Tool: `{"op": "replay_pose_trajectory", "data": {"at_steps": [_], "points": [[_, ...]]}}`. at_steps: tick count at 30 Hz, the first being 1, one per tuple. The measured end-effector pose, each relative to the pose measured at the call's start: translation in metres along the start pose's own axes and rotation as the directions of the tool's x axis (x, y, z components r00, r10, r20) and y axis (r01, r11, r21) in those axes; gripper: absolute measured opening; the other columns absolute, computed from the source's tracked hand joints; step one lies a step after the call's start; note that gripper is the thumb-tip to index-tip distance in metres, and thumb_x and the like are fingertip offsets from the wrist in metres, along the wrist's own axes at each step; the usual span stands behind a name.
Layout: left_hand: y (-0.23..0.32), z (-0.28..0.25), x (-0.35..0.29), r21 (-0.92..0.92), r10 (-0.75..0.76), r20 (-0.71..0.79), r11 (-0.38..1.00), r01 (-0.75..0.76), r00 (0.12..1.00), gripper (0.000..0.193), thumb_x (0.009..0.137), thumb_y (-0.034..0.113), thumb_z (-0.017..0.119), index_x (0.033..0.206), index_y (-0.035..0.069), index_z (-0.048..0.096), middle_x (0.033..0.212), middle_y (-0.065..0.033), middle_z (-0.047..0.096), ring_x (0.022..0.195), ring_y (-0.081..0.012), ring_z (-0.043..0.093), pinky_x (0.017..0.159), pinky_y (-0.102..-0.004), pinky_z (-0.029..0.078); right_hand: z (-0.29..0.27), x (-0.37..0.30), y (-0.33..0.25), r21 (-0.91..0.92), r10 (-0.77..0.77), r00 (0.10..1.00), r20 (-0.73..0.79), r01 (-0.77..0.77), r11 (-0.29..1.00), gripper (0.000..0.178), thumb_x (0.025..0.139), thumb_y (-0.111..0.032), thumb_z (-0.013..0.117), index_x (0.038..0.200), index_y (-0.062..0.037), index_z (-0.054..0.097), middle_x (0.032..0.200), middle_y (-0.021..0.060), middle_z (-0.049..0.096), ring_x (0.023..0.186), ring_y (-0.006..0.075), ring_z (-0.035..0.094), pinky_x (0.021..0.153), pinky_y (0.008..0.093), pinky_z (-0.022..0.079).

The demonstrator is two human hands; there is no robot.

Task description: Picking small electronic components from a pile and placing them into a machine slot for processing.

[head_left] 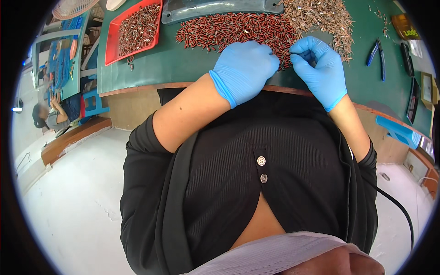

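Note:
Both of my hands wear blue gloves and rest near the front edge of the green table (151, 71). My left hand (245, 68) is closed, knuckles up, at the near side of a heap of small dark red parts with thin metal ends (206, 32). Whatever its curled fingers hold is hidden. Just to the right, my right hand (321, 71) is pinched, thumb against forefinger, above the right end of that heap. Anything in the pinch is too small to make out. Beyond it spreads a second heap of small tan parts (327, 23).
A red tray (110, 50) of similar parts stands at the left, a translucent grey tray (220, 13) at the back. Blue-handled pliers (382, 64) lie to the right, near a dark phone-like object (412, 101). Another person (55, 114) sits far left.

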State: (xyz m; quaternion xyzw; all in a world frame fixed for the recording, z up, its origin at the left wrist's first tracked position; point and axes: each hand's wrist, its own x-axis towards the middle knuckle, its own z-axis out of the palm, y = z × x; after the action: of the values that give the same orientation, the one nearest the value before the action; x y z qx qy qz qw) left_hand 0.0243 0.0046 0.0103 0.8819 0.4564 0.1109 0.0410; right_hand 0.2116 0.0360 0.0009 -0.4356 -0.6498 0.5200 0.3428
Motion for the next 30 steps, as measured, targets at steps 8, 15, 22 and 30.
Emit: {"op": "replay_pose_trajectory", "data": {"at_steps": [8,15,22,30], "points": [[-0.008,-0.012,-0.001,0.057,-0.043,0.081,0.998,0.038,0.996,0.010,0.073,0.014,0.058,0.075,0.006,0.064,0.075,-0.0088,0.063,0.073,-0.0273,0.063,0.064,-0.0372,0.051,0.003,-0.005,0.004,0.061,-0.041,0.999,0.009,0.040,0.997,0.014,0.083,0.004,0.059,0.097,-0.0002,0.059,0.090,0.0032,0.062,0.081,0.0072,0.056,0.074,0.0222,0.048],[-0.014,-0.007,-0.005,-0.613,-0.477,-0.228,0.747,0.256,0.849,0.007,0.071,0.010,0.064,0.075,0.005,0.062,0.069,-0.0097,0.059,0.069,-0.0278,0.060,0.063,-0.0378,0.048,0.025,-0.007,-0.013,0.079,-0.297,0.954,-0.029,0.298,0.951,0.014,0.085,0.007,0.055,0.098,0.0027,0.057,0.109,0.0118,0.062,0.094,0.0159,0.061,0.087,0.0274,0.048],[-0.007,-0.005,-0.011,-0.476,-0.335,-0.118,0.845,0.243,0.935,0.006,0.074,0.012,0.064,0.078,0.007,0.063,0.073,-0.0102,0.059,0.071,-0.0281,0.059,0.065,-0.0379,0.047,0.015,0.010,0.029,0.343,-0.186,0.953,-0.237,0.261,0.902,0.013,0.089,0.001,0.055,0.102,0.0015,0.057,0.097,0.0101,0.064,0.090,0.0164,0.062,0.085,0.0280,0.049],[-0.009,0.019,-0.011,-0.409,-0.285,-0.118,0.887,0.215,0.951,0.007,0.076,0.006,0.064,0.082,0.004,0.064,0.073,-0.0076,0.058,0.066,-0.0200,0.058,0.061,-0.0300,0.046,0.009,0.020,0.065,0.447,-0.205,0.951,-0.232,0.291,0.846,0.015,0.088,0.002,0.055,0.103,0.0014,0.058,0.097,0.0105,0.064,0.089,0.0172,0.062,0.085,0.0288,0.049]]}}
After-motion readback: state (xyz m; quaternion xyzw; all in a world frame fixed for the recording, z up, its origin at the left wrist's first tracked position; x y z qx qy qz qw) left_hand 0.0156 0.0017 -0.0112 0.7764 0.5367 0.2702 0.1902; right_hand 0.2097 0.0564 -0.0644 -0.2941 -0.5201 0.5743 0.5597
